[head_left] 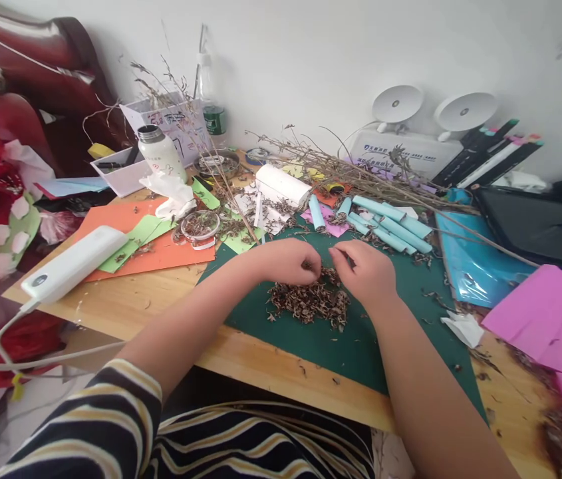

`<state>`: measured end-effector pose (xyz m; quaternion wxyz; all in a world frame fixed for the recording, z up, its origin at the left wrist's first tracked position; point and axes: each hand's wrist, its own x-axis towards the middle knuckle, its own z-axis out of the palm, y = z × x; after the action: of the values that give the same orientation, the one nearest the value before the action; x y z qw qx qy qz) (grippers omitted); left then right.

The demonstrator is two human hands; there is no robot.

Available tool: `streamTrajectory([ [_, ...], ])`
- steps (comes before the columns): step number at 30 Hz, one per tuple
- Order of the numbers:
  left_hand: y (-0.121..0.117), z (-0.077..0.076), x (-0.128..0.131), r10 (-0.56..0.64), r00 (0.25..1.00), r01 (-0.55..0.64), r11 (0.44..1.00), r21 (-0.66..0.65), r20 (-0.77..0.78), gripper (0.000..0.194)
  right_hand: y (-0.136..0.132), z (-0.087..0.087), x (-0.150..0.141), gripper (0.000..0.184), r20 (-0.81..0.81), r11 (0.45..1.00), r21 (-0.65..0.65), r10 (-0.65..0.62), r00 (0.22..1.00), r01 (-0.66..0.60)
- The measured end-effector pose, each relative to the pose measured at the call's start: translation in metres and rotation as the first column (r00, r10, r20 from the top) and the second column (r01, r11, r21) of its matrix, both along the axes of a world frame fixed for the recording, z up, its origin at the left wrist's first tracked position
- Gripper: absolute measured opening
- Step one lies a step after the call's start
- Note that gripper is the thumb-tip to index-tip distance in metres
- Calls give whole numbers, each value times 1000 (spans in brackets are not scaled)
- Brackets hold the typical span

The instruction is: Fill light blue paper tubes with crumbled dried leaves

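A heap of dried, curled brown leaves [310, 303] lies on the dark green mat [271, 329]. Just above its left back edge, my left hand [288, 261] is closed with fingers curled, and dark leaf bits show inside the curl. My right hand [368, 274] is at the heap's right side, thumb and fingers pinched together; what they hold, if anything, is hidden. A small gap separates the two hands. Behind them lie several light blue paper rolls [400, 229] and a white roll [283, 185].
Dry twigs [330, 156] stretch across the back toward a white router [400, 150]. On the left are a power bank [75, 263] with a cable, orange paper [161, 256], a clear round lid [199, 225] and an uncapped white bottle [163, 156]. Pink paper [545, 319] lies on the right.
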<state>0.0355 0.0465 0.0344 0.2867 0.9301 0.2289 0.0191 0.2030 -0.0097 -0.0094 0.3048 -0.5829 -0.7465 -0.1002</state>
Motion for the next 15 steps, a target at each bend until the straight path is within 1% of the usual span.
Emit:
streamTrajectory([
  [1, 10, 2, 1, 39, 999, -39, 999, -4, 9, 16, 1, 0, 1, 27, -26, 1000, 10, -24, 999, 24],
  [2, 23, 4, 0, 111, 994, -111, 994, 9, 11, 18, 1, 1, 2, 28, -51, 999, 10, -42, 998, 43],
  [3, 36, 6, -2, 211, 977, -211, 976, 58, 1, 20, 2, 1, 3, 30, -74, 998, 4, -55, 996, 56],
  [4, 49, 7, -4, 327, 945, -322, 937, 134, -16, 21, 3, 1, 4, 31, -94, 998, -1, -62, 994, 63],
  [5, 62, 6, -7, 417, 908, -401, 891, 214, -32, 22, 4, 1, 4, 31, -110, 998, -2, -66, 992, 66],
  [6, 73, 4, -9, 467, 883, -432, 853, 291, -57, 24, 5, 0, 5, 31, -124, 998, 2, -68, 990, 68],
  [7, 83, 1, -10, 493, 865, -433, 825, 362, -89, 31, 6, 0, 5, 31, -133, 997, 10, -69, 989, 71],
  [8, 91, -4, -11, 505, 854, -415, 808, 417, -129, 39, 7, -1, 5, 30, -141, 997, 21, -70, 988, 74],
  [10, 101, -16, -11, 510, 836, -368, 795, 482, -204, 51, 8, -3, 6, 29, -154, 996, 43, -74, 985, 81],
  [11, 104, -23, -11, 511, 829, -352, 794, 496, -230, 51, 9, -4, 7, 29, -158, 995, 52, -75, 985, 85],
  [12, 105, -29, -10, 513, 824, -344, 791, 505, -243, 47, 9, -5, 7, 29, -161, 994, 60, -76, 984, 87],
  [15, 104, -40, -8, 524, 823, -348, 770, 535, -218, 27, 9, -7, 9, 30, -162, 994, 67, -73, 984, 85],
])
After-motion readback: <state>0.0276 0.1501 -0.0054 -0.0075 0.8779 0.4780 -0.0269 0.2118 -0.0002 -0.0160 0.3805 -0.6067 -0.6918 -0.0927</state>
